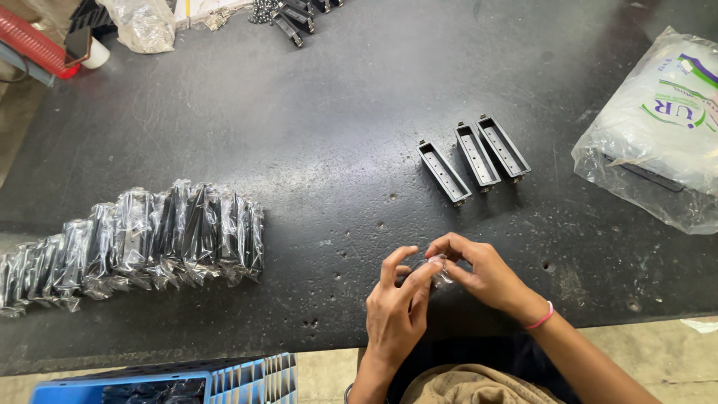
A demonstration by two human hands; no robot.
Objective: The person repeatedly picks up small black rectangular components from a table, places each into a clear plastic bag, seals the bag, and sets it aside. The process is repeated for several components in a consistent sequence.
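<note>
My left hand point(396, 310) and my right hand point(486, 273) meet near the table's front edge, both pinching a small clear plastic bag point(437, 271) between the fingertips. Whether anything is inside the bag is hidden by my fingers. Three open black rectangular plastic trays point(474, 157) lie side by side on the dark table, a short way beyond my hands. A pink band circles my right wrist.
A row of several black parts wrapped in clear plastic point(142, 236) lies at the left. A large printed plastic bag point(662, 127) sits at the right edge. A blue crate point(172, 378) stands below the table front. More black parts point(295, 19) and a clear bag point(142, 22) lie at the back.
</note>
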